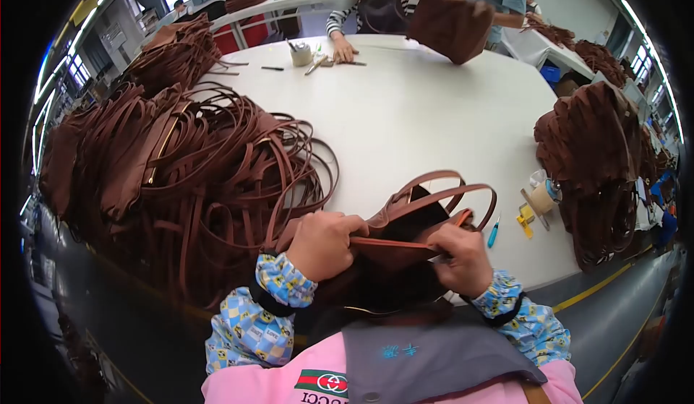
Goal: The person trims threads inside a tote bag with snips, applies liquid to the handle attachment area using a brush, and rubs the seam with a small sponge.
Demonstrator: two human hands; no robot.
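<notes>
Smooth and pale, a curved-edge white table (434,122) meets an open, soft brown leather-like bag (397,281) at its near edge. Over that edge, the left hand (324,246) closes around a narrow reddish-brown strip (390,246), while the right hand (464,258) pinches it farther along. Uneven pulling could twist the strip or let it slip; the arched strap handles (470,187) might snag the tangled heap of supple brown bags (130,180) at the table's left.

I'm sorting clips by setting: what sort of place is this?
Probably a bag-making workshop: a heap of brown strapped bags lies on a white table, another brown bag is in the person's left hand and right hand, and similar brown pieces are piled at the right.
</notes>
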